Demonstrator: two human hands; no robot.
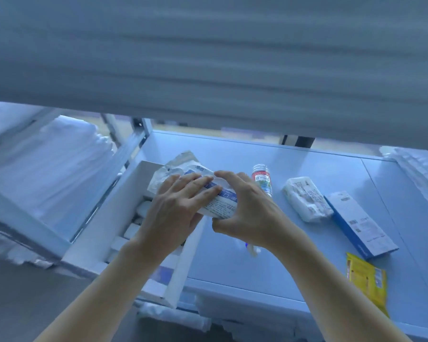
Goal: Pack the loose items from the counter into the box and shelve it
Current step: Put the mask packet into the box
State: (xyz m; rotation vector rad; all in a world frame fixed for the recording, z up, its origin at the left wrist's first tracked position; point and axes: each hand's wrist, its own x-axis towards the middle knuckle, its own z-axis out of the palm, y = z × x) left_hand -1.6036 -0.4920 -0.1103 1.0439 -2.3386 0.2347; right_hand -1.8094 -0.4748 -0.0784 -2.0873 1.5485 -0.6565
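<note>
White packet point(203, 191) between left hand point(176, 213), right hand point(247, 211)

box point(89, 245) sitting at bench point(294, 169) left edge | both hands holding packet point(215, 201) over box's right side | bottle point(262, 177) lying behind right hand point(252, 213) | wrapped pack point(305, 198), carton point(361, 223), sachet point(367, 280) lying rightward

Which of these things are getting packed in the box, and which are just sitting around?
Part of the job:
white box
plastic packet, held by left hand and right hand
small bottle
white wrapped pack
blue and white carton
yellow packet

Just lying about:
folded white cloth on the next shelf
upper shelf overhead
</note>
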